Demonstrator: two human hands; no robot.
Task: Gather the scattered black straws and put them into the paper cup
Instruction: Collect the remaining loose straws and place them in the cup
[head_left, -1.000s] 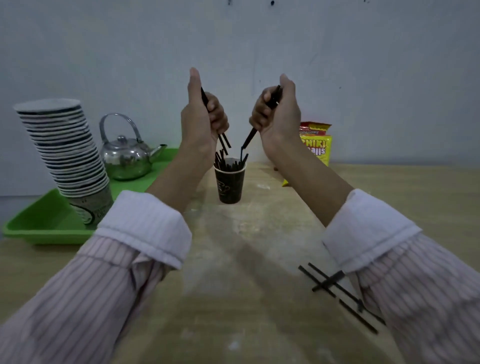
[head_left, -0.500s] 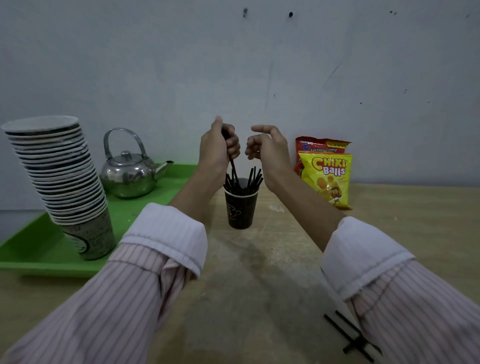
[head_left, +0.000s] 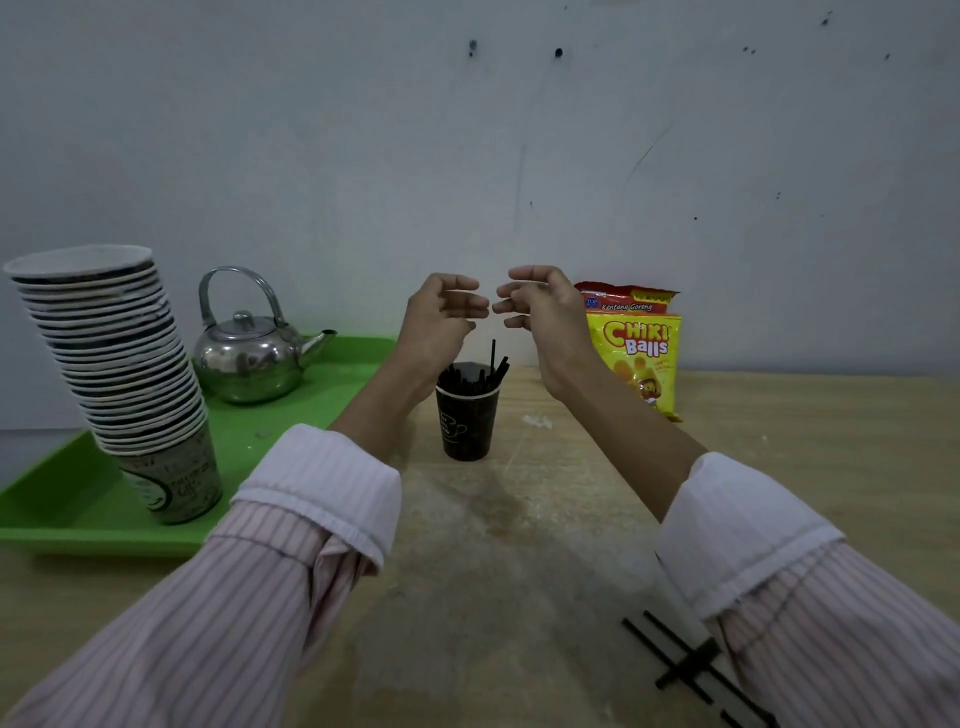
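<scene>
A dark paper cup (head_left: 466, 422) stands on the wooden table (head_left: 519, 545) in the middle, with several black straws (head_left: 475, 375) sticking out of its top. My left hand (head_left: 441, 317) hovers just above and left of the cup, fingers apart and empty. My right hand (head_left: 540, 304) hovers above and right of it, also open and empty. The fingertips of both hands nearly meet over the cup. A few loose black straws (head_left: 685, 662) lie crossed on the table at the near right, partly hidden by my right sleeve.
A green tray (head_left: 78, 509) at the left holds a tall leaning stack of paper cups (head_left: 119, 374) and a steel kettle (head_left: 249, 353). Two snack bags (head_left: 636, 353) lean against the grey wall behind the cup.
Both hands lowered their straws into the cup and let go. Their fingers have opened and lifted a little above the cup. The view has tilted upward.
</scene>
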